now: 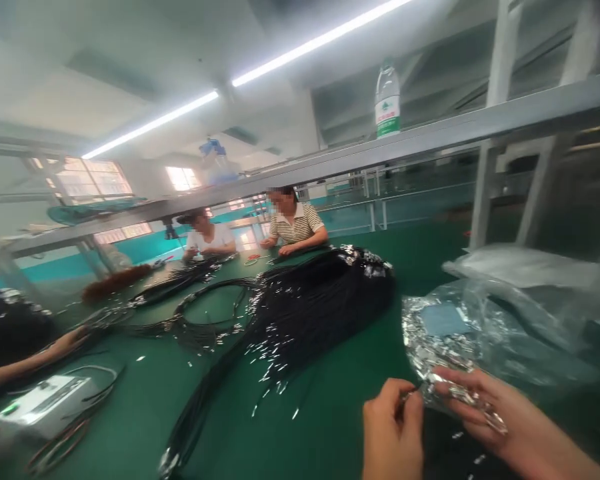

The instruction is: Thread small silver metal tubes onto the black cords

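Observation:
My left hand is low in the view, its fingers pinched on a small metal piece at the end of a thin black wire. My right hand lies just to its right, fingers curled over a cluster of small shiny metal terminals. Right behind my hands sits a clear plastic bag holding more silvery pieces. A thick bundle of black wires with metal tips spreads across the green table to the left of my hands.
Two people sit at the far side of the table, handling wires. Another person's arm reaches in at the left beside a small white device. A plastic bottle stands on the overhead metal rail. White bags lie at the right.

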Demonstrator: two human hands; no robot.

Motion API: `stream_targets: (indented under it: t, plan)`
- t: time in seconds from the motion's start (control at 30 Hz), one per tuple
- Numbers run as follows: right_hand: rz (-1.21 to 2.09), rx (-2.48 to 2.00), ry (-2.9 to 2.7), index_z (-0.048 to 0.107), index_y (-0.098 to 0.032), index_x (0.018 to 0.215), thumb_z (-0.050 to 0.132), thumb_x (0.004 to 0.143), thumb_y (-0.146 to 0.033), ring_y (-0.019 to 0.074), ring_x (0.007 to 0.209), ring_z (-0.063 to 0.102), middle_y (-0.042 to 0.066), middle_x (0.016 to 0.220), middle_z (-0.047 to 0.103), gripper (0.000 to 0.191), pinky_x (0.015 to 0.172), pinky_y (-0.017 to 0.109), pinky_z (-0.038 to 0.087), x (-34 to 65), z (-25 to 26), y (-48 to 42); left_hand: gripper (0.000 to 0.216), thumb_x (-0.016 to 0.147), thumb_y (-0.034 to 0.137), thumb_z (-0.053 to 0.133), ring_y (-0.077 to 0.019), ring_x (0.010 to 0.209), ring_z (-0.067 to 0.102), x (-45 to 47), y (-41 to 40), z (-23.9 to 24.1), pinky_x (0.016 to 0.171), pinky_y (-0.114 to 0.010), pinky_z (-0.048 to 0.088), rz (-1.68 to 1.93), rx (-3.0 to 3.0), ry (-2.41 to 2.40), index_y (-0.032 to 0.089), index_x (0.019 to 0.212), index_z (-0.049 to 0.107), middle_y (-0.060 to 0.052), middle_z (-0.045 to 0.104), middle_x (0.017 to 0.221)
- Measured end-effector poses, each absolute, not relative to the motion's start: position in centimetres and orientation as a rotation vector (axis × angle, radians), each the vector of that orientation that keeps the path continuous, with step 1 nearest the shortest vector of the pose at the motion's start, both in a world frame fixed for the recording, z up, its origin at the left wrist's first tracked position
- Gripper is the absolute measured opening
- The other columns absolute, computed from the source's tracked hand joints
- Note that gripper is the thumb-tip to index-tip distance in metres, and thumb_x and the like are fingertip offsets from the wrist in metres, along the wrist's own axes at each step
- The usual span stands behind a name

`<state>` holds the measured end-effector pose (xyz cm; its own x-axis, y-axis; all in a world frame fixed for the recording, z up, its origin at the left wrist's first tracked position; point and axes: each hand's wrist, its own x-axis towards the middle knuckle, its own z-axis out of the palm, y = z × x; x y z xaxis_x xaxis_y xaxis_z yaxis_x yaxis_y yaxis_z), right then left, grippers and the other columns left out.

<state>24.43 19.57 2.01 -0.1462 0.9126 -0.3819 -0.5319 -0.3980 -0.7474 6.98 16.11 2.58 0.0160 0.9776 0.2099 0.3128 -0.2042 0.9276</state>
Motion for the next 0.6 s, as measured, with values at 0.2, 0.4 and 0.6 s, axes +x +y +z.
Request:
stream_targets:
  t: [0.2, 0.4, 0.6]
  plan:
    - [1.780, -1.007, -0.418, 0.066, -0.010, 0.084, 0.073, 0.062, -0.013, 0.0038, 0.045, 0.032, 0.015, 0.085, 0.067, 0.024, 0.034, 0.010, 0.024, 22.5, 4.7, 18.7, 0.035, 0.092, 0.042, 0.044, -0.0103, 0.053, 0.034, 6.8, 16.2, 2.5, 0.051, -0.024, 0.025, 1.218, 1.703, 1.345, 0.015, 0.088, 0.067, 0.003, 0.046, 0.058]
    - [1.844, -0.938, -0.477, 0.068, -0.009, 0.083, 0.078, 0.071, -0.021, 0.0021, 0.044, 0.027, 0.013, 0.078, 0.066, 0.019, 0.034, 0.010, 0.020, 22.7, 3.8, 19.0, 0.028, 0.089, 0.036, 0.049, -0.0093, 0.051, 0.031, 7.0, 16.3, 2.2, 0.050, -0.022, 0.027, 1.222, 1.685, 1.312, 0.014, 0.083, 0.066, 0.005, 0.042, 0.055]
    - [1.789, -0.992, -0.531, 0.071, -0.011, 0.084, 0.085, 0.054, -0.019, 0.0030, 0.046, 0.029, 0.013, 0.082, 0.067, 0.034, 0.035, 0.011, 0.024, 22.4, 3.8, 18.4, 0.018, 0.085, 0.029, 0.053, -0.0091, 0.051, 0.034, 7.2, 16.3, 1.9, 0.051, -0.021, 0.029, 1.246, 1.667, 1.315, 0.015, 0.080, 0.064, 0.004, 0.046, 0.056]
